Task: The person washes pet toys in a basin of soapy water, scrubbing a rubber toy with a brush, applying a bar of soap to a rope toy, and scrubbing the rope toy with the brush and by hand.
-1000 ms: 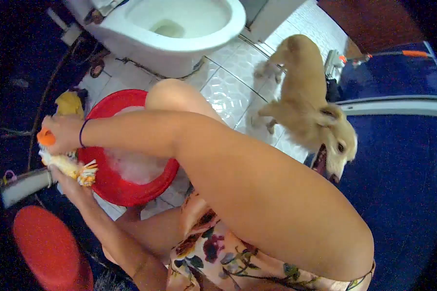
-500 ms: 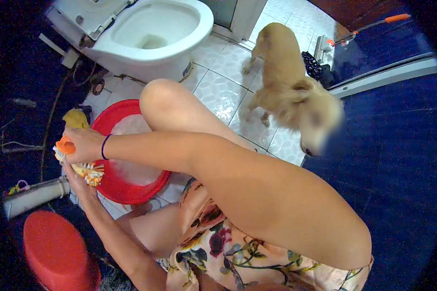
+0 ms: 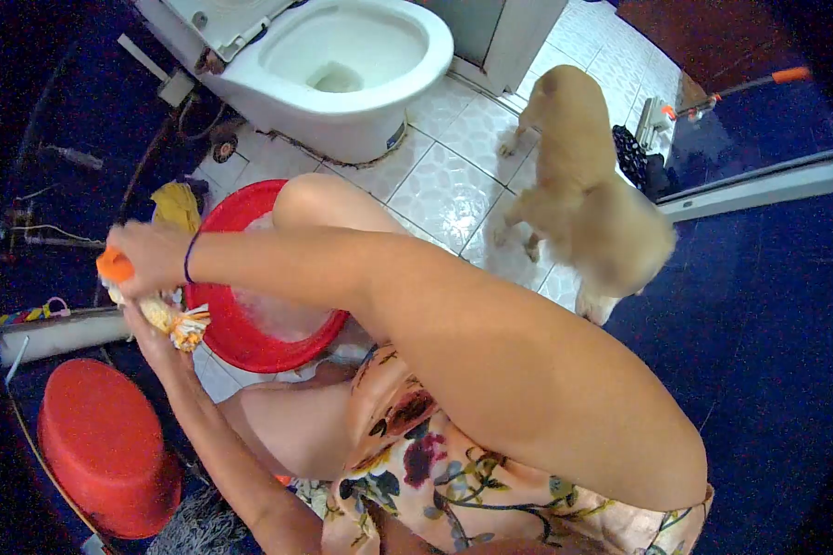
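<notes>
My right hand point(image 3: 153, 256), with a dark band at its wrist, is closed round an orange piece point(image 3: 115, 265), probably plastic. Whether this is a separate tool or part of the rope is hidden by the fingers. Just below, my left hand point(image 3: 148, 326) is mostly covered, its fingers wrapped under a knotted yellow, white and orange rope toy point(image 3: 191, 327) with a frayed end. Both hands meet at the rope, left of a red basin point(image 3: 215, 338) of cloudy, sudsy water point(image 3: 282, 319). My knee and forearm hide part of the basin.
A yellow cloth point(image 3: 176, 205) lies behind the basin. A red bucket-like tub point(image 3: 102, 444) is at lower left, near a white pipe point(image 3: 65, 339). The toilet point(image 3: 361, 55) stands at the back. A tan dog point(image 3: 578, 166) stands on the tiles to the right.
My hands have shifted slightly left relative to the basin, still together on the rope toy. The view has moved, and the dog has turned its head downward.
</notes>
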A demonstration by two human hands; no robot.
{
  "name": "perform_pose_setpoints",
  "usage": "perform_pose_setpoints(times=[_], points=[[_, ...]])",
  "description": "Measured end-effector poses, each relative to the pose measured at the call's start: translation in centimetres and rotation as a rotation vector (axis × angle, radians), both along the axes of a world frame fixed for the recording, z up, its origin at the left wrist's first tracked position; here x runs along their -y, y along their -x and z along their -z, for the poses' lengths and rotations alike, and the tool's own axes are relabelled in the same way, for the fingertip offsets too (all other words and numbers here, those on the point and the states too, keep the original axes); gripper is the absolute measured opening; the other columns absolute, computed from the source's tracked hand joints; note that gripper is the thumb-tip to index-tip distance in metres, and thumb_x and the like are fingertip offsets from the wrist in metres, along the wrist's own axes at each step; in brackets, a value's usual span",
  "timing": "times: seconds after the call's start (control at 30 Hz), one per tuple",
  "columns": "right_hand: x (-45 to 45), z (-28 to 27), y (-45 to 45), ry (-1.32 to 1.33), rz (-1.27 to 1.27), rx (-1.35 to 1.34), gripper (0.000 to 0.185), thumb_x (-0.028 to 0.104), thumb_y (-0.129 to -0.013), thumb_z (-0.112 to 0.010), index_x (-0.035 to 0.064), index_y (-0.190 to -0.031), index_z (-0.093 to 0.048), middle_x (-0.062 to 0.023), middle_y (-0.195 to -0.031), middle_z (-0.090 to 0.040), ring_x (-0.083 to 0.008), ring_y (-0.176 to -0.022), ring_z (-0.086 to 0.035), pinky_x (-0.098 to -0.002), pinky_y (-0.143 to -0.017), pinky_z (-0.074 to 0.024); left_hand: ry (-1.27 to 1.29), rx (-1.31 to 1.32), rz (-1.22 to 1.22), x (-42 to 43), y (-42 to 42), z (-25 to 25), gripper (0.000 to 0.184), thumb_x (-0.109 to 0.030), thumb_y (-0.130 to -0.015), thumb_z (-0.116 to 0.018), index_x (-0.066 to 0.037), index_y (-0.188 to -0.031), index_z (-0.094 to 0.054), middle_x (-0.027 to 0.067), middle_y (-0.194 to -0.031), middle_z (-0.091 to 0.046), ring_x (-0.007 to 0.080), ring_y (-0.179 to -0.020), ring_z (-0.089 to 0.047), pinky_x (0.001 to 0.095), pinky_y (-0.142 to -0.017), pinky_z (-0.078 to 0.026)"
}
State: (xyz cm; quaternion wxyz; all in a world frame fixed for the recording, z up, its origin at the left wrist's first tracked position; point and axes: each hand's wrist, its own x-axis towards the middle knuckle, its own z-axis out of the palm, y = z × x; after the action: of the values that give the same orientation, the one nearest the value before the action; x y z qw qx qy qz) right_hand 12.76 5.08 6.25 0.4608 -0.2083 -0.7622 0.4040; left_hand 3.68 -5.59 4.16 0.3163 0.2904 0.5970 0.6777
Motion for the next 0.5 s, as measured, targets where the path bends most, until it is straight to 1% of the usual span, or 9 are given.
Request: perform_pose_setpoints(times=[0.03, 0.13, 0.17, 0.2, 0.27, 0.33, 0.4, 0.47, 0.5], points=[[-0.6, 0.1, 0.3, 0.027, 0.024, -0.013, 0.05, 0.04, -0.061, -0.065, 0.0027, -0.093, -0.054, -0.0205, -0.087, -0.06, -0.0358, -0.08, -0.06, -0.0437, -0.071, -0.0478, 0.132, -0.017, 0.006, -0.5, 0.1, -0.5, 0.041, -0.039, -0.089, -0.043, -0.007, -0.115, -0.043, 0.0063, -0.101, -0.055, 0.0193, -0.087, -0.057, 0.0326, -0.075, -0.049], [-2.1, 1.0, 1.7, 0.024, 0.013, -0.013, 0.049, 0.038, -0.063, -0.065, 0.0041, -0.095, -0.05, -0.0192, -0.089, -0.056, -0.0349, -0.081, -0.057, -0.043, -0.07, -0.0463, 0.034, 0.033, -0.021, -2.6, 2.4, 0.4, 0.045, -0.04, -0.088, -0.045, -0.008, -0.12, -0.041, 0.0066, -0.104, -0.053, 0.0188, -0.086, -0.056, 0.0312, -0.067, -0.048], [-1.8, 1.6, 2.3, 0.002, -0.014, -0.09, 0.049, 0.039, -0.062, -0.065, 0.004, -0.094, -0.05, -0.019, -0.088, -0.056, -0.0354, -0.08, -0.057, -0.0433, -0.069, -0.0463, 0.045, 0.114, 0.025, -3.5, 3.8, 0.5, 0.045, -0.038, -0.088, -0.044, -0.008, -0.121, -0.041, 0.0071, -0.106, -0.053, 0.0195, -0.087, -0.056, 0.0316, -0.068, -0.048], [-1.6, 1.1, 1.7, 0.006, -0.115, 0.044, 0.051, 0.042, -0.062, -0.065, 0.0036, -0.092, -0.05, -0.019, -0.087, -0.057, -0.0357, -0.081, -0.057, -0.043, -0.069, -0.0465, 0.052, 0.158, 0.144, -3.5, 5.1, 0.7, 0.04, -0.032, -0.087, -0.044, -0.006, -0.117, -0.043, 0.0091, -0.106, -0.054, 0.0218, -0.09, -0.057, 0.0324, -0.075, -0.05], [-1.8, 3.1, 3.1, -0.173, -0.08, -0.021, 0.051, 0.043, -0.061, -0.065, 0.0038, -0.092, -0.052, -0.0188, -0.085, -0.057, -0.0359, -0.08, -0.058, -0.0428, -0.069, -0.0471, 0.074, 0.125, 0.056, -4.6, 6.8, 2.8, 0.042, -0.035, -0.087, -0.044, -0.005, -0.118, -0.042, 0.0086, -0.109, -0.053, 0.0216, -0.092, -0.057, 0.0337, -0.074, -0.049], [-4.8, 2.7, 3.4, -0.024, 0.012, 0.024, 0.05, 0.041, -0.062, -0.065, 0.0039, -0.092, -0.053, -0.0189, -0.085, -0.058, -0.0358, -0.079, -0.059, -0.043, -0.069, -0.0474, 0.043, 0.056, 0.013, -6.7, 4.5, 3.0, 0.044, -0.038, -0.088, -0.042, -0.006, -0.118, -0.042, 0.0078, -0.107, -0.053, 0.0204, -0.092, -0.056, 0.0339, -0.072, -0.049], [-6.7, 2.8, 3.4, 0.046, 0.071, 0.086, 0.049, 0.04, -0.061, -0.065, 0.0041, -0.092, -0.053, -0.0192, -0.085, -0.058, -0.0358, -0.078, -0.059, -0.0433, -0.069, -0.0476, 0.133, 0.001, -0.012, -7.7, 3.2, 3.7, 0.045, -0.044, -0.089, -0.039, -0.009, -0.116, -0.042, 0.0071, -0.104, -0.053, 0.0193, -0.085, -0.056, 0.0335, -0.066, -0.049], [-7.4, 3.4, 3.3, 0.024, 0.082, 0.174, 0.049, 0.039, -0.061, -0.065, 0.0043, -0.093, -0.054, -0.0195, -0.086, -0.059, -0.0359, -0.078, -0.059, -0.0436, -0.068, -0.0477, 0.146, -0.024, -0.033, -8.2, 4.6, 5.2, 0.043, -0.041, -0.088, -0.042, -0.007, -0.115, -0.043, 0.0074, -0.105, -0.053, 0.0199, -0.087, -0.057, 0.0347, -0.068, -0.05], [-6.9, 3.6, 3.5, 0.031, 0.038, 0.201, 0.05, 0.04, -0.061, -0.065, 0.0043, -0.094, -0.053, -0.02, -0.087, -0.059, -0.0355, -0.079, -0.06, -0.0435, -0.069, -0.0476, 0.144, 0.076, 0.081, -7.8, 6.9, 6.8, 0.042, -0.039, -0.088, -0.042, -0.006, -0.115, -0.044, 0.0075, -0.105, -0.054, 0.0204, -0.089, -0.056, 0.0349, -0.07, -0.05]])
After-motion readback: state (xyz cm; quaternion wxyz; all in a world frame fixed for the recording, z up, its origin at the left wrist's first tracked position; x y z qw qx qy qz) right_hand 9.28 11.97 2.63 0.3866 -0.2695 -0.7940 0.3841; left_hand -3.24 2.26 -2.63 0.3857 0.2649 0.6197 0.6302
